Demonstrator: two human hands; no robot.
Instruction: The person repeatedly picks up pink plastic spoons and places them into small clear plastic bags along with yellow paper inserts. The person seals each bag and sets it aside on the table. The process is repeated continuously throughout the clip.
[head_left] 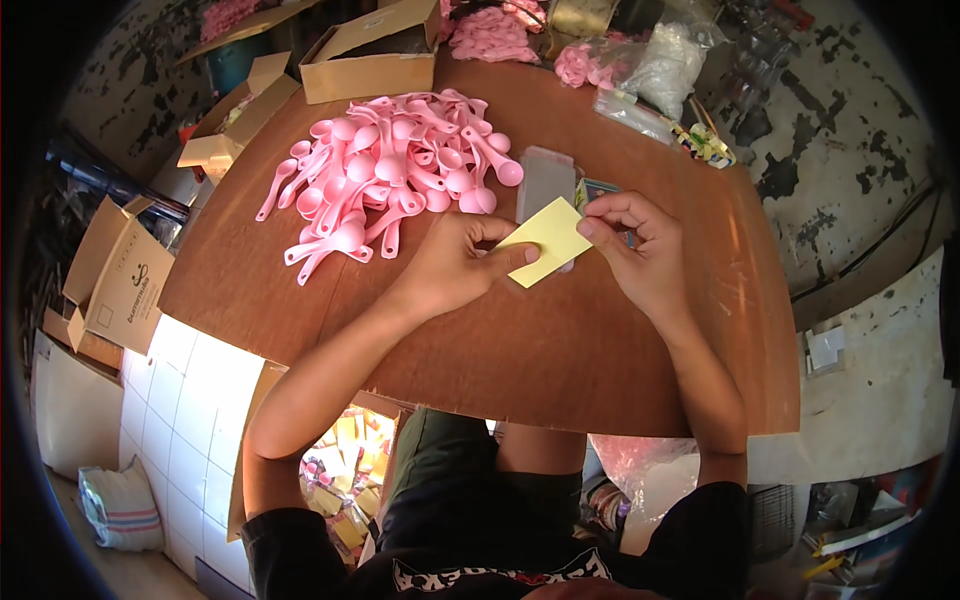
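we hold the yellow card (pixel 548 240) just above the brown table (pixel 560 350), left hand (pixel 455 265) and right hand (pixel 635 250) pinching opposite edges; a loose pinch could let it slip or crease. the clear sleeve (pixel 543 180) lies just behind, the pink spoons (pixel 400 170) crowding our left.

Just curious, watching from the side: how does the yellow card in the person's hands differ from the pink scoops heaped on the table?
The yellow card is a single flat rectangle; the pink scoops are many, each with a round bowl and a long handle. The card is held between the left hand and right hand; the scoops lie untouched in a loose pile. Both are over the same brown table.
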